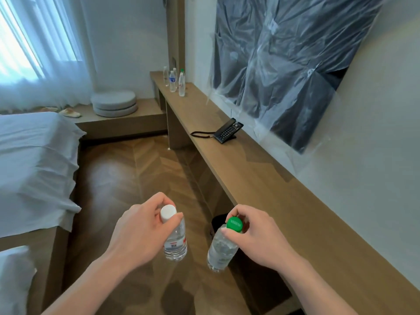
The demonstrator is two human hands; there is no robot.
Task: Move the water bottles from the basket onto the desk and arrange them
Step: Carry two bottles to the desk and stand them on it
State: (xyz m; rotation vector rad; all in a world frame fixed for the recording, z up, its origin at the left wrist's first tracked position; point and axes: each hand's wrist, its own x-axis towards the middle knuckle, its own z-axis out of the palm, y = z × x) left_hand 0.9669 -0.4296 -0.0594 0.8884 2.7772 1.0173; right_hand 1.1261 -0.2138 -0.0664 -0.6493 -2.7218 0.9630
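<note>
Clear plastic with a white cap: that is the white-cap bottle (175, 237), and the left hand (138, 233) holds it by the neck, fingers pinched tight just under the cap. Beside it hangs the green-cap bottle (221, 248), also clear, and the right hand (254, 237) grips it the same way, fingers closed round the neck below the green top. Both bottles dangle in the air over the wooden floor (127, 173), just left of the long wooden desk (261, 178). Neither one touches the desk yet.

Far along the desk, at its back end, a little group of bottles (176, 81) stands upright, close together. About halfway along the desk sits a black phone (227, 131) with its cord. On the wall above the desk hangs a dark screen wrapped in plastic sheet (284, 60). Away from the desk, across the floor, is a bed (34, 160) with white sheets. A dark thing (217, 220) shows under the desk, near the green-cap bottle, but it is too hidden to tell what it is. No basket can be seen for sure.

This looks like the carrying step: two bottles are picked up and on the way. Next, I think, they need to go to the far end of the desk and be set down standing up, next to the group, gently so none tip over
</note>
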